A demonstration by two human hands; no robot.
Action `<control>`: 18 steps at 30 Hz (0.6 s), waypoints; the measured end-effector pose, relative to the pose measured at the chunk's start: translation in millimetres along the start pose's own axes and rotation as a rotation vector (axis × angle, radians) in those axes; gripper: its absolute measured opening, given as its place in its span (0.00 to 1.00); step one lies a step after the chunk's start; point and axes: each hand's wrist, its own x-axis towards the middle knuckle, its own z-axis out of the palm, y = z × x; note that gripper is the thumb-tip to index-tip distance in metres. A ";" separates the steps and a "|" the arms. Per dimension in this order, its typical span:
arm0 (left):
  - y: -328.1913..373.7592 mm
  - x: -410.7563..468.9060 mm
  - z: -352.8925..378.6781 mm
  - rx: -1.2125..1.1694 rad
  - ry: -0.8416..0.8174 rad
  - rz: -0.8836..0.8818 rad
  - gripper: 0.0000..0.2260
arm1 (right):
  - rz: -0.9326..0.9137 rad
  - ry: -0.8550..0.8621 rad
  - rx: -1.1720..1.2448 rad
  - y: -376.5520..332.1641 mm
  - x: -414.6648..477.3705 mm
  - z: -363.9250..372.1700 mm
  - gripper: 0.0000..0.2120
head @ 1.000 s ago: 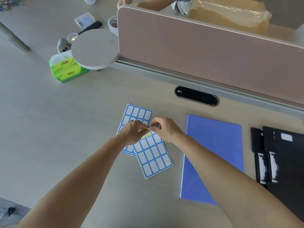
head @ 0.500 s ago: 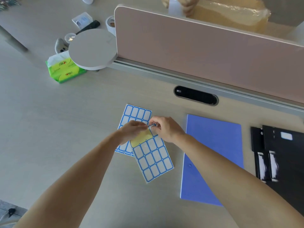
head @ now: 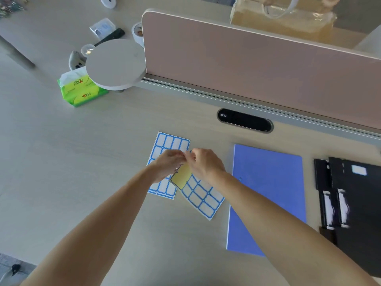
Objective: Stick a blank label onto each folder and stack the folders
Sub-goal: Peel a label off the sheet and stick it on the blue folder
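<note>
Now, from the head camera, both hands meet over the top label sheet [head: 203, 198], which lies tilted across a second label sheet [head: 172, 142] on the desk [head: 82, 162]. The left hand [head: 167, 165] and the right hand [head: 205, 165] pinch their fingertips close together, and they seem to hold one small label between them, though it is too tiny to see well. A yellow bare patch [head: 181, 176] shows on the top sheet where a label has come off. A moment ago that yellow patch was smaller, and a second ago it was only a thin strip. So the label looks peeled free now, or very nearly. The hands have also lifted a little off the sheet.

That means the next job is likely to carry the label over and press it down. The blue folder [head: 268, 193] lies flat just right of the sheets with no label on it. The black folders [head: 360, 203] sit farther right, and one has a white label [head: 359, 169] already.
</note>
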 end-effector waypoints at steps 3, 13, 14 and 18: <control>1.4 -2.5 -2.0 0.019 -0.021 0.019 0.05 | 0.032 -0.007 0.071 -1.6 0.1 -3.6 0.23; -1.3 -1.2 3.1 -0.140 -0.076 -0.022 0.04 | 0.139 -0.029 0.082 1.2 -0.5 3.2 0.20; -0.4 -1.6 3.9 -0.133 -0.089 -0.018 0.02 | 0.141 -0.043 0.114 1.5 -0.3 3.9 0.19; 3.3 -3.6 6.6 -0.092 -0.148 0.017 0.05 | 0.113 -0.072 0.247 3.7 -2.6 0.6 0.17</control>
